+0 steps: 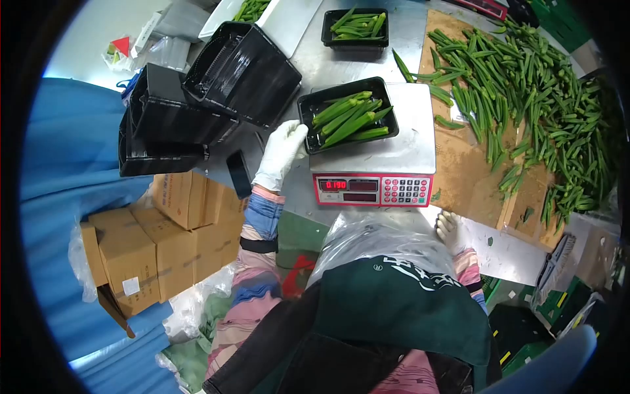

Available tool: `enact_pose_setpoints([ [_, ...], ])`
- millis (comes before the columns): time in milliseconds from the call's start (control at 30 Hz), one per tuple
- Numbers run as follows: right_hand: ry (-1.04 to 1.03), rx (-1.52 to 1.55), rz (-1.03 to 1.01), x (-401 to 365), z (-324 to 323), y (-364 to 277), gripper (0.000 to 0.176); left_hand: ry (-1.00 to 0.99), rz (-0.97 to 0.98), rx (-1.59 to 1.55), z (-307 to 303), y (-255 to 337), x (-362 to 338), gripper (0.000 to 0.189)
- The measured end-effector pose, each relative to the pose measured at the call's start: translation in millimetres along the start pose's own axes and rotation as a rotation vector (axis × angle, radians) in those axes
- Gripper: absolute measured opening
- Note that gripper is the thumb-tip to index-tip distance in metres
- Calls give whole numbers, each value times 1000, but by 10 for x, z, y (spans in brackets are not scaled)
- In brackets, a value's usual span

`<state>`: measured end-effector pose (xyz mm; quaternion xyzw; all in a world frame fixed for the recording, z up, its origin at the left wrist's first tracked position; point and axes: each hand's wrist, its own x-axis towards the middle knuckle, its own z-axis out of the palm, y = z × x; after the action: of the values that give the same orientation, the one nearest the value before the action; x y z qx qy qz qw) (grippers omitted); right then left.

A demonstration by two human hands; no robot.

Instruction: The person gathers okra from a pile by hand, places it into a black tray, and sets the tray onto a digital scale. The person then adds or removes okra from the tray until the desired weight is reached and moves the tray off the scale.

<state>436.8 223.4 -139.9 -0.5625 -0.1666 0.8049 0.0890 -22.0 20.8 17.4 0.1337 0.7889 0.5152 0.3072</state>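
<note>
Apron [394, 295] half-hides right hand [449, 230], grip unclear; left hand [282, 152] clasps tray [306, 115] on scale [407, 154].

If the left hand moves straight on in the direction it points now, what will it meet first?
The black tray of okra on the scale; the left hand has fingers that seem to touch its left rim already.

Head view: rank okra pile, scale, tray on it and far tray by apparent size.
1. Loose green okra pile
2. Grey and red weighing scale
3. Black plastic tray on the scale
4. Far black plastic tray, perhaps smaller only through distance
</note>
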Motion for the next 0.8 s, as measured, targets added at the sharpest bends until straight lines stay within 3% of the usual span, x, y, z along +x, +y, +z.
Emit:
enact_pose_setpoints([
  [67,-6,24,0,20,-22,14,39,-70,89,14,70,-189,167,33],
  [200,20,13,12,17,-17,18,38,-70,-54,41,248,154,303,19],
  [433,36,3,21,75,-82,69,42,-142,64,-26,420,691,1444,23],
  [467,38,5,22,68,-72,56,43,-91,136,-110,517,754,1628,25],
  [500,40,6,23,51,-48,38,44,-50,254,37,535,848,1799,27],
  [600,68,26,34,-33,69,18,43,-41,110,-45,592,953,2479,20],
  [733,83,24,40,1,41,51,45,-5,253,0,601,880,3083,19],
  [800,101,19,49,12,47,55,45,46,209,-38,679,780,3243,21],
])
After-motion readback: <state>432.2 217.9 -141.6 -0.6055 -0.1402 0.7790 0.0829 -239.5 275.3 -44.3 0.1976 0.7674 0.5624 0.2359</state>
